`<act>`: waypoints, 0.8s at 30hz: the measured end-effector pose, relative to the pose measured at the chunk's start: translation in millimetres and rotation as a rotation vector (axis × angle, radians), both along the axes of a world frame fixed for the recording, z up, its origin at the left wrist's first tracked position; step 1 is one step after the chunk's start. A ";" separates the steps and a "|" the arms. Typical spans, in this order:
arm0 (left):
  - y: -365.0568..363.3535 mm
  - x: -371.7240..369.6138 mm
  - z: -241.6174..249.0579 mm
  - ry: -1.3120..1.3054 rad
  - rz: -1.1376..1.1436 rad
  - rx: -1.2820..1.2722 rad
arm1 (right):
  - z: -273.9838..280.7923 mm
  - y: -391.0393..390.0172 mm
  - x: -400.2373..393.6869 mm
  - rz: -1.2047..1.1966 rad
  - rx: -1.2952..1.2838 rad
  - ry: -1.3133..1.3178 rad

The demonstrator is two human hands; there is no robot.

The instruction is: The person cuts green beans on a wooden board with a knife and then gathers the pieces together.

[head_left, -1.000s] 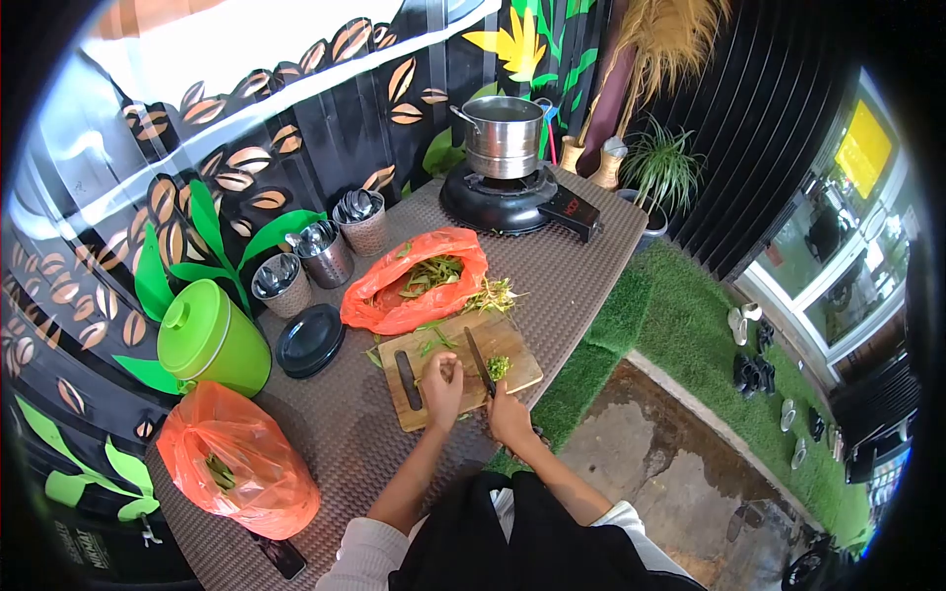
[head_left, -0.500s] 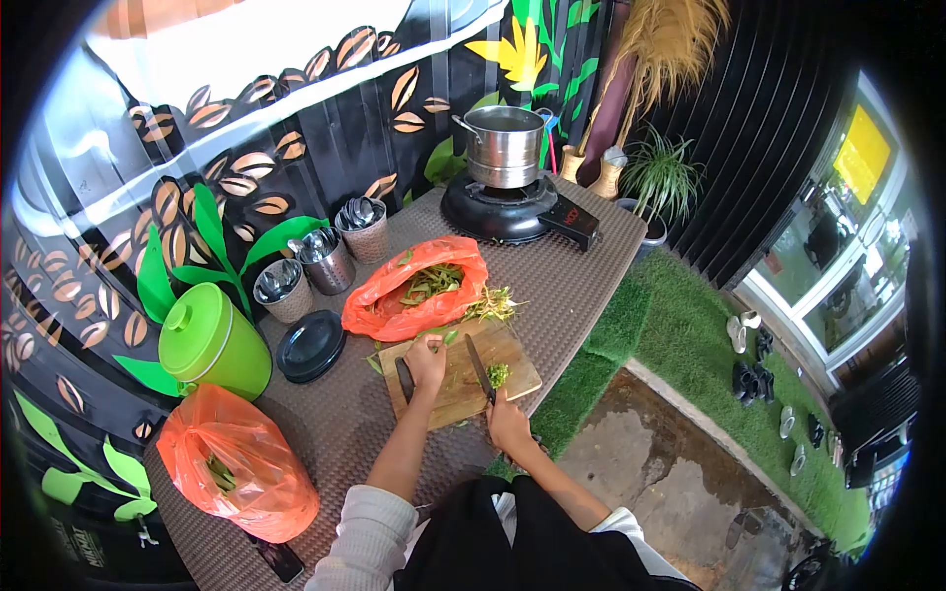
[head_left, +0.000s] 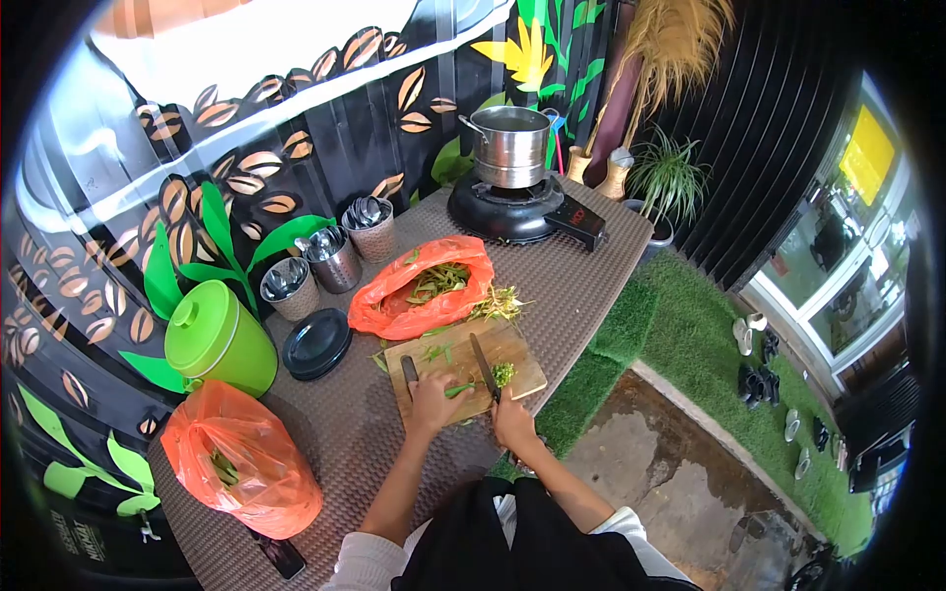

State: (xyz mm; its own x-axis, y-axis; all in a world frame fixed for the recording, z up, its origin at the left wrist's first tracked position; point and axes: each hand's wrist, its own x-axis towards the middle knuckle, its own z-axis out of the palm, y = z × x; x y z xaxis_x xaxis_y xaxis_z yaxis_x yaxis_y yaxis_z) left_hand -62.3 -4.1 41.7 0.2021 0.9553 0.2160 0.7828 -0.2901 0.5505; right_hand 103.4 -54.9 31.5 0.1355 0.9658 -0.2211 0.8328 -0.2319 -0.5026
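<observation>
My left hand [head_left: 431, 402] is closed on a green bean [head_left: 457, 391] over the near left part of a wooden cutting board [head_left: 528, 360]. In my right hand [head_left: 513, 424] is the handle of a knife [head_left: 482, 359], whose blade points away from me across the board. Right of the blade sits a small heap of chopped green pieces [head_left: 504, 374]. A few loose green bits [head_left: 439, 352] lie towards the board's far left. Just behind the board, an open orange plastic bag [head_left: 379, 313] holds several green beans [head_left: 439, 282]. Pale trimmings [head_left: 504, 303] lie beside that bag.
A steel pot [head_left: 510, 158] stands on a black portable stove [head_left: 505, 214] at the far end of the table [head_left: 601, 246]. Along the left are cups of cutlery [head_left: 370, 231], dark plates [head_left: 316, 345], a green lidded bucket [head_left: 225, 340], a second orange bag [head_left: 241, 473] and a phone [head_left: 279, 557].
My left hand has come nearer to me, from the board's far part to its near left part, with a green bean in it. The right hand and knife stay almost in place.
</observation>
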 end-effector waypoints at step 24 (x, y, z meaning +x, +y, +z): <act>-8.7 36.5 -34.9 -0.252 -0.010 0.156 | 2.9 13.1 -2.9 0.061 0.057 -0.087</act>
